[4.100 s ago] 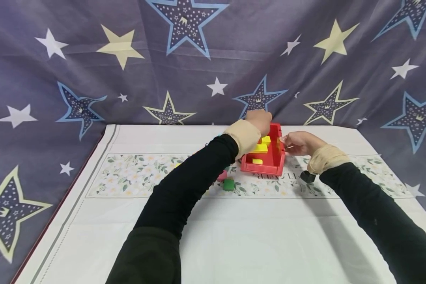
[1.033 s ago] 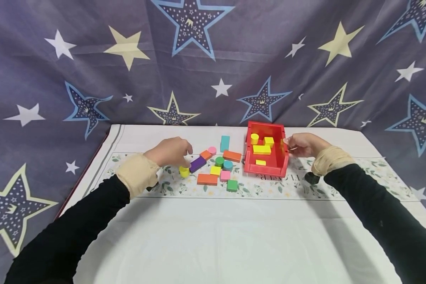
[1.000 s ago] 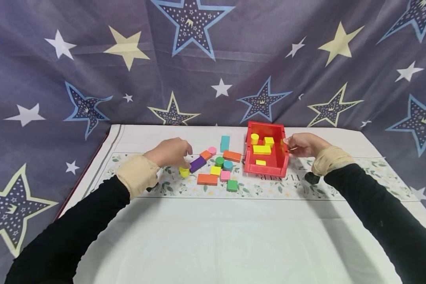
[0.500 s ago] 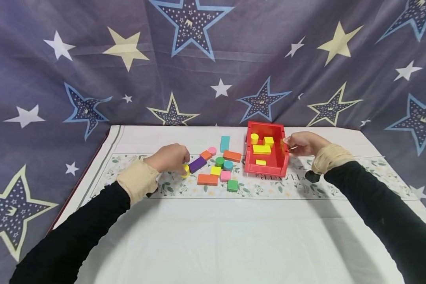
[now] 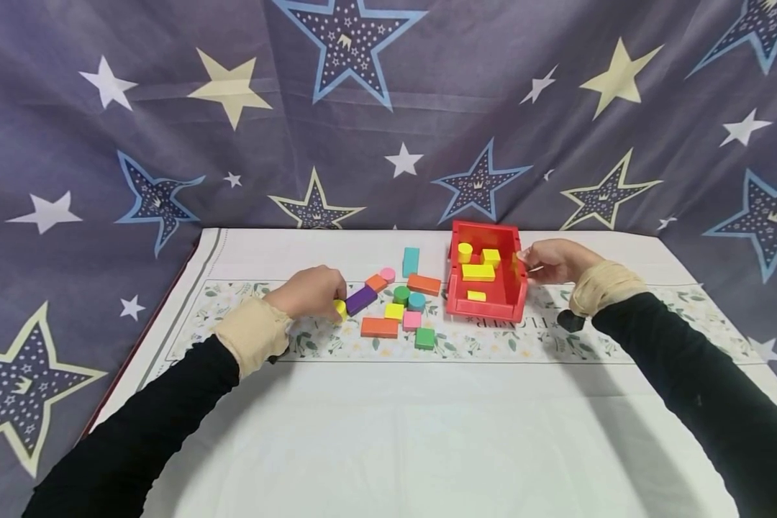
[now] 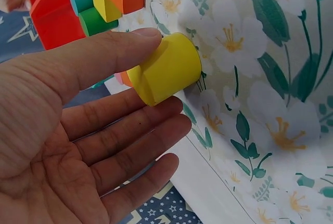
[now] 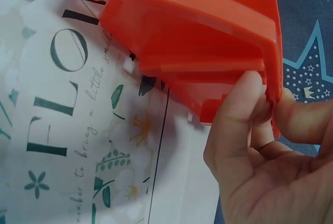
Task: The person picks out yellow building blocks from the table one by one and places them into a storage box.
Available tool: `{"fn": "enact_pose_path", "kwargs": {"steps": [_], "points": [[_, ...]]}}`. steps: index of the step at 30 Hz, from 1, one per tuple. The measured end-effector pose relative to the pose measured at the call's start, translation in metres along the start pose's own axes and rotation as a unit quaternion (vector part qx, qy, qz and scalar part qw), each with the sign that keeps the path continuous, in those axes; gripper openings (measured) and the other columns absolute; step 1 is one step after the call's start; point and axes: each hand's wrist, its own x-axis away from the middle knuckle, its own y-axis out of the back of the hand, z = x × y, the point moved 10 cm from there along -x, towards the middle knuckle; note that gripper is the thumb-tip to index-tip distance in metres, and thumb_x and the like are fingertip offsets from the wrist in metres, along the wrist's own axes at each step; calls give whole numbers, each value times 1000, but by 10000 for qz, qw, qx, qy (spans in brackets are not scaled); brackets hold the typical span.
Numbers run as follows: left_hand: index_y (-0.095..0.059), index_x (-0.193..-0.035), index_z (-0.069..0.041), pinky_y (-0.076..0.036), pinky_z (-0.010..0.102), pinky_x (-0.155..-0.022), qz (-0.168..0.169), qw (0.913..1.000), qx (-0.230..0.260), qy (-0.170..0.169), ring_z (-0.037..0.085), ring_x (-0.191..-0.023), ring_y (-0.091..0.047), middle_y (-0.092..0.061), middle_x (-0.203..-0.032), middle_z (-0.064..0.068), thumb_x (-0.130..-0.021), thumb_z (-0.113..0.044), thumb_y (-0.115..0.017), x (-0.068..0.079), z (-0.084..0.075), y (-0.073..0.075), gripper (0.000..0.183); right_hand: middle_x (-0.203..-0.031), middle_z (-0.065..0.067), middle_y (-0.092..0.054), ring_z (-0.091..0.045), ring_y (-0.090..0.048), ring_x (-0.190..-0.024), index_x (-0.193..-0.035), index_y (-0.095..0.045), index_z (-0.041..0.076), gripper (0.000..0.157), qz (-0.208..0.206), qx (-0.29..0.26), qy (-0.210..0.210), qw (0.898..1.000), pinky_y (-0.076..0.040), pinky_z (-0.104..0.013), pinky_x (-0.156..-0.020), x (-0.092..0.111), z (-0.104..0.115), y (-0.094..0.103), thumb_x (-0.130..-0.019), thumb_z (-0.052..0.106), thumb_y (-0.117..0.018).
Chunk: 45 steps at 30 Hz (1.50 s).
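Between thumb and fingers my left hand (image 5: 311, 293) pinches a yellow cylinder block (image 6: 169, 68), which stands on the flowered cloth at the left end of the loose blocks. In the left wrist view the thumb lies on one side of it and the fingertips on the other. My right hand (image 5: 557, 262) grips the right wall of a red bin (image 5: 485, 309), thumb and fingers on either side of the edge in the right wrist view. Inside the bin lie several yellow blocks (image 5: 478, 273), one of them a cylinder.
Beside the yellow cylinder lies a purple block (image 5: 361, 300). Several more blocks lie between it and the bin, among them an orange block (image 5: 379, 328), a green block (image 5: 424, 339) and a teal block (image 5: 411, 261). A star-printed curtain (image 5: 362, 129) hangs behind the table.
My left hand has come from over the bin to the left side of the blocks, and its fingers have closed on the yellow cylinder. The right hand keeps its hold on the bin.
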Motion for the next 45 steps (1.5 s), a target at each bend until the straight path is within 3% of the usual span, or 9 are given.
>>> {"fn": "enact_pose_path", "kwargs": {"steps": [20, 27, 45], "points": [[-78, -103, -1, -56, 42, -90, -119, 9998, 159, -50, 20, -87, -66, -76, -98, 9, -78, -10, -87, 5, -1, -1, 28, -78, 2, -54, -8, -56, -71, -81, -51, 13, 29, 15, 0, -4, 10000, -54, -18, -66, -1, -2, -1, -99, -4, -35], [-78, -101, -1, -54, 40, -83, -193, 9992, 279, -206, 19, -82, -63, -75, -93, 9, -79, -8, -86, 7, -4, 2, 24, -75, 2, -56, -8, -57, -70, -79, -52, 12, 32, 78, -15, -42, 10000, -54, -18, -66, -1, -1, -2, -105, 4, -36], [-77, -107, 1, -53, 40, -82, -164, 9989, 372, -220, 19, -82, -60, -75, -95, 9, -79, -8, -85, 4, -1, -2, 30, -76, 2, -56, -8, -58, -71, -81, -52, 12, 30, 16, 38, -77, 10000, -55, -18, -67, -1, -2, 0, -107, 7, -36]]}}
